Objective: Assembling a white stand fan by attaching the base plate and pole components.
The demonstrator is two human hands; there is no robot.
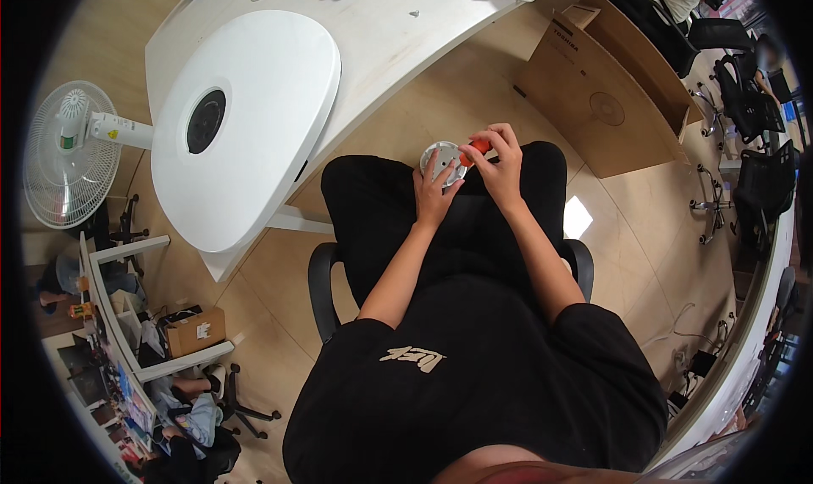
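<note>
Over the lap, near the knees: round grey disc (442,162) cupped in left hand (434,194), fingers wrapped on its near edge. Right hand (501,172) just right of it, fingers pinched on a small orange tool (475,150) angled down-left onto the disc's rim.

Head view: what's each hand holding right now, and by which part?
Left hand grips the round grey disc by its lower rim. Right hand pinches the orange-handled tool by its handle.
</note>
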